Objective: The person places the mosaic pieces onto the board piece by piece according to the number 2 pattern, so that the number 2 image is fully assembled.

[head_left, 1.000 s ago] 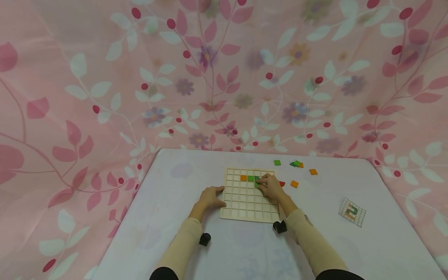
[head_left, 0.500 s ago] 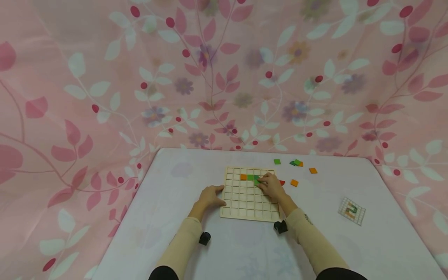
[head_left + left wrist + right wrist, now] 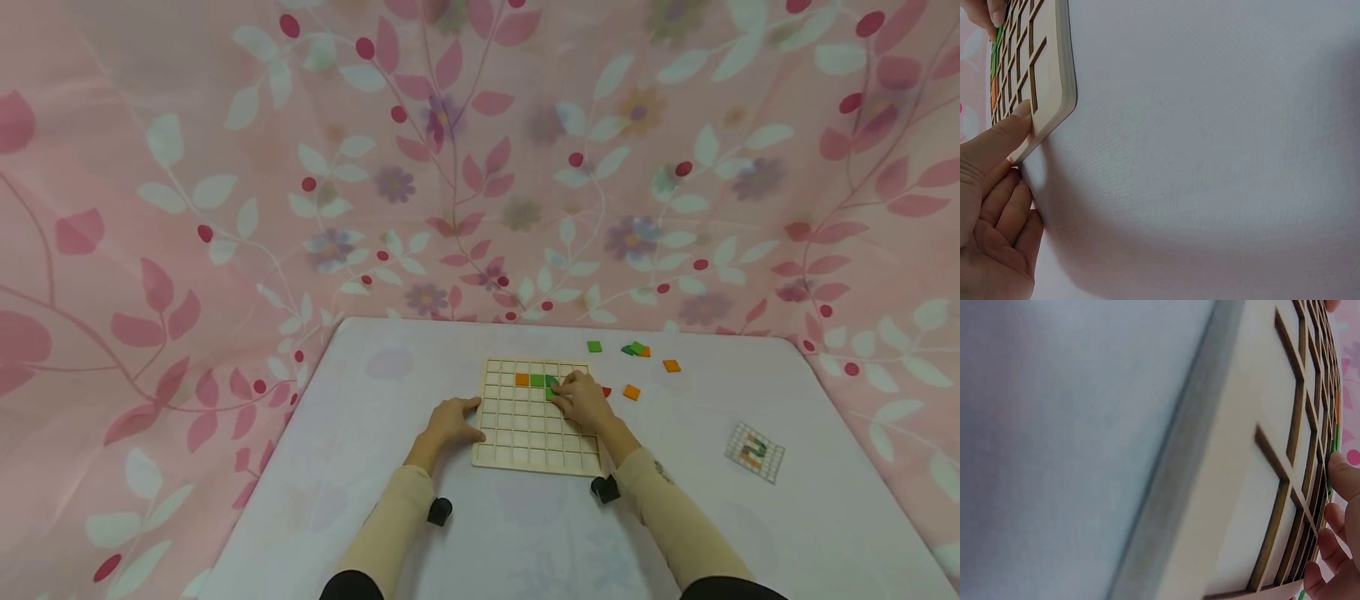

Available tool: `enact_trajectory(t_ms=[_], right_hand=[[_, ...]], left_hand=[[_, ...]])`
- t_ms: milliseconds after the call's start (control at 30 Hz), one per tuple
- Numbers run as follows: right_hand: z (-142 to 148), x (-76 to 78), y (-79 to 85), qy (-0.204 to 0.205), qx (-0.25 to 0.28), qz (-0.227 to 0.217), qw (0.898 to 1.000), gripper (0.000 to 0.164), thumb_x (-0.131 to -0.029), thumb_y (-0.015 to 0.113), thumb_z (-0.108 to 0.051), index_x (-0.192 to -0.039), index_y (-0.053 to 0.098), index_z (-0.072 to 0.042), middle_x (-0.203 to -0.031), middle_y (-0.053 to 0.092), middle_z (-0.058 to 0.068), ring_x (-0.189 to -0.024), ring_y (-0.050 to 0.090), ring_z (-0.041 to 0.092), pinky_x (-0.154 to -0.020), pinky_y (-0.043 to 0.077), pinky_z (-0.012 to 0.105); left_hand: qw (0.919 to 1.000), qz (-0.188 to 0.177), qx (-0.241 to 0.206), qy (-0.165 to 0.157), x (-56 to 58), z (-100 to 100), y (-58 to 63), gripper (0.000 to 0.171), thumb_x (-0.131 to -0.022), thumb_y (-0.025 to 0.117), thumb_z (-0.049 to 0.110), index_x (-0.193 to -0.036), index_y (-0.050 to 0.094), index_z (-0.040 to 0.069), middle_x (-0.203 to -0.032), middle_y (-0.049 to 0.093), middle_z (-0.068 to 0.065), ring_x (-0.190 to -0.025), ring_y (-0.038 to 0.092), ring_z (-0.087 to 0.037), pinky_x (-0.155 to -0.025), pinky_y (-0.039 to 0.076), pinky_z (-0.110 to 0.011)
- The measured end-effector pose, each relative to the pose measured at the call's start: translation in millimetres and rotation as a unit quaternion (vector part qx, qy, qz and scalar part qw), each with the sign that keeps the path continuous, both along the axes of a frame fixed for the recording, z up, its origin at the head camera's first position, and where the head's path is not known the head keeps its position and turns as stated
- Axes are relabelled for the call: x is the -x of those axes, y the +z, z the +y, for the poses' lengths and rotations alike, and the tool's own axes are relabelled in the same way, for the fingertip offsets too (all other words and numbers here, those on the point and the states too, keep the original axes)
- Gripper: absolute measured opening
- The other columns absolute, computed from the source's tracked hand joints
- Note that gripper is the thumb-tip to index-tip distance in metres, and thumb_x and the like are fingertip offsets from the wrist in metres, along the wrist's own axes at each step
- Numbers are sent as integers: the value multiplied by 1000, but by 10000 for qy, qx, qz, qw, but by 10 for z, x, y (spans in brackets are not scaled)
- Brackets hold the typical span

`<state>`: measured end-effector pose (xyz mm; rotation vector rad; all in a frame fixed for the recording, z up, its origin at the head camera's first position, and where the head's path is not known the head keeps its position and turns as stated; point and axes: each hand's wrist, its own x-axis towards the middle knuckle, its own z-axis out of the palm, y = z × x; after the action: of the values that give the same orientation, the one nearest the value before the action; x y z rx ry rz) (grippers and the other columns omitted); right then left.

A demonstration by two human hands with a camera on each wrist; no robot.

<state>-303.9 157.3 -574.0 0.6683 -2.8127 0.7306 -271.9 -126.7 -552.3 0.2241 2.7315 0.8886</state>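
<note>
A pale wooden grid board [image 3: 517,456] lies on the table in the head view. My left hand [image 3: 450,422] holds its left edge; in the left wrist view the thumb [image 3: 1007,134] lies on top while the curled fingers rest against the side. Over the board's upper right, my right hand [image 3: 583,402] has thumb and fingertips at a light green tile [image 3: 550,395] in a cell, partly covered by the fingers. Just above it sits a dark green tile [image 3: 552,380], with a green tile [image 3: 537,381] and an orange tile [image 3: 522,380] to its left.
Right of the board lie an orange tile [image 3: 632,392] and a partly hidden red tile [image 3: 606,391]. Farther back are a green tile [image 3: 594,347], an overlapping pile of tiles [image 3: 637,348] and another orange tile [image 3: 671,366]. A gridded pattern card [image 3: 755,451] rests at the right.
Both hands stay in nearly the same place. The right fingers shift only slightly at the light green tile, and the board and loose tiles have not visibly moved.
</note>
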Motion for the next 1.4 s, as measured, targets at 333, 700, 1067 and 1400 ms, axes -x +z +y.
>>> enact_trajectory(t_ms=[333, 700, 1067, 1400], right_hand=[[80, 11, -35, -521, 775, -39, 9956, 26, -83, 73, -21, -99, 73, 0, -96, 62, 16, -88, 56, 32, -75, 49, 47], [665, 171, 54, -1874, 584, -512, 9792, 37, -90, 54, -11, -122, 58, 7, -120, 51, 34, -109, 47, 50, -89, 41, 62], [849, 393, 167, -1493, -890, -1407, 9747, 48, -91, 35, -5, -138, 39, 6, -144, 28, 30, -124, 23, 59, -88, 35, 71], [828, 630, 276, -1416, -1247, -2559, 9481, 63, -81, 53, 1, -140, 33, 7, -150, 17, 30, -129, 10, 62, -96, 21, 76]], left_hand=[[10000, -9, -20, 24, -5, -5, 9, 74, -65, 86, 22, -132, 55, 10, -134, 53, -17, -125, 46, -37, -104, 38, -47], [10000, -30, -35, 34, -10, -15, 29, 74, -65, 86, 22, -132, 56, 10, -134, 53, -16, -125, 46, -37, -103, 38, -48], [10000, -16, -37, -46, 0, -19, 36, 74, -66, 86, 22, -132, 55, 10, -133, 53, -17, -124, 47, -37, -103, 39, -48], [9999, -58, -89, -4, 3, -19, 29, 75, -66, 86, 23, -133, 55, 11, -135, 52, -17, -126, 46, -37, -104, 38, -47]])
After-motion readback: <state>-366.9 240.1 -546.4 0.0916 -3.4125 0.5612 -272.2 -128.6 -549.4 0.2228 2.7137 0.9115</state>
